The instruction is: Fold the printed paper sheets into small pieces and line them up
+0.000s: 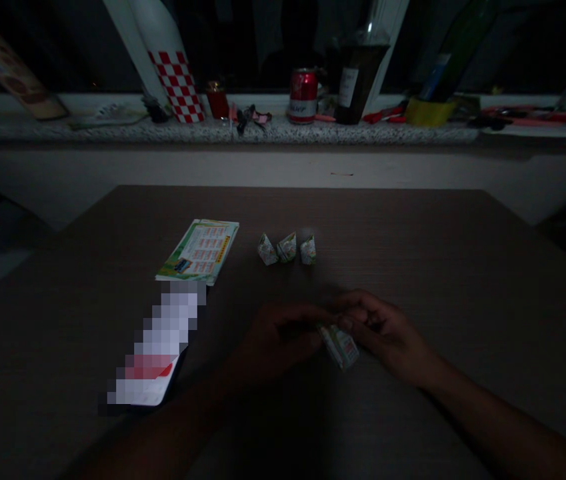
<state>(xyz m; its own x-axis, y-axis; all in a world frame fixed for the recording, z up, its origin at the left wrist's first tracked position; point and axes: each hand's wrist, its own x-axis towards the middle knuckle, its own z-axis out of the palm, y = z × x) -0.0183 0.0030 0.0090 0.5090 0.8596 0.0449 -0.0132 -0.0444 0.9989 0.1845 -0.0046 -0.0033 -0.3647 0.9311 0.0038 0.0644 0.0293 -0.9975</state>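
Between my two hands, just above the table's middle, is a small folded piece of printed paper (341, 348), green and white with red print. My left hand (290, 333) grips its left edge with thumb and fingers, dim in shadow. My right hand (383, 333) pinches the top right edge, fingers bent. Beyond the hands stand small folded paper shapes in a row: a left one (267, 250), a middle one (287, 248) and a right one (308, 250). To the left lies a stack of printed calendar sheets (197, 252), green and white.
A phone (155, 353) with a lit, partly blurred screen lies left of my left arm. Behind the brown table (413, 233), a stone windowsill (263, 137) carries a red can (303, 97), a checkered bottle (177, 83), a dark labelled bottle (355, 87) and a yellow tape roll (427, 111).
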